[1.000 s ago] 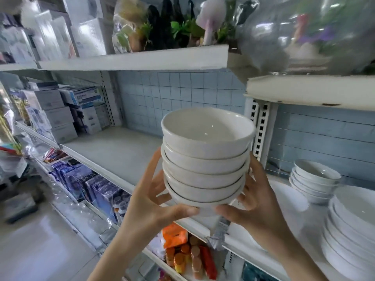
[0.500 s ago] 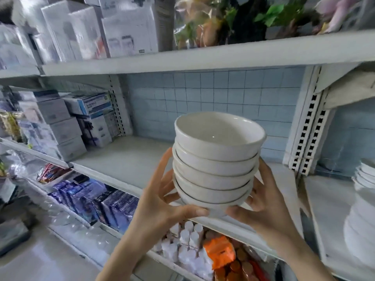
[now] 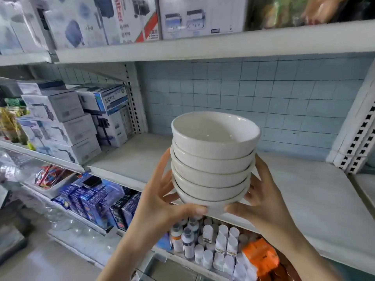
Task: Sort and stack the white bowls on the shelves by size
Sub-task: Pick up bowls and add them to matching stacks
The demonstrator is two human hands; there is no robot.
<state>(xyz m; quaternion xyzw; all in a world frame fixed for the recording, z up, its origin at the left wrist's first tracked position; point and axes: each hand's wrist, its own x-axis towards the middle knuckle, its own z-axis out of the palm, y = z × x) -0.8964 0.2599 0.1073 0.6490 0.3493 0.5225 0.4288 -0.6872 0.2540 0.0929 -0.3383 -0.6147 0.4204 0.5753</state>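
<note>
At 9 o'clock, cardboard boxes (image 3: 60, 122) are piled on the neighbouring shelf. Their print is too blurred to read, and the outermost ones are cut off by the frame. Below them, at 8 o'clock, blue packs (image 3: 89, 199) stand in a row, and I cannot make out their lettering. The goods on the top shelf (image 3: 203, 45), at 11 to 12 o'clock, are cropped by the upper edge.

The left hand (image 3: 162, 203) grips the stack of bowls (image 3: 213, 159) from its left side. The thumb is hooked under the lowest bowl and the fingers spread up the wall, with their tips hidden behind it. The stack is held in the air at the centre, in front of the middle shelf (image 3: 304, 189) and not resting on it. It stands upright, its long axis running 12 to 6, with the openings facing up. Five rims show, and the thumbs hide the lowest bowl's base. The right hand (image 3: 261, 203) mirrors this hold on the other side. The two thumb tips are close but apart.

At 6 o'clock, white bottles (image 3: 219, 246) and an orange packet (image 3: 259, 256) sit one shelf down, partly covered by the forearms. At 3 o'clock a slotted post (image 3: 361, 138) is cut by the right edge.

Half a second ago that post stood nearer the middle and other bowls showed at 3 o'clock. Those bowls are now out of frame. The two-handed hold is unchanged.
</note>
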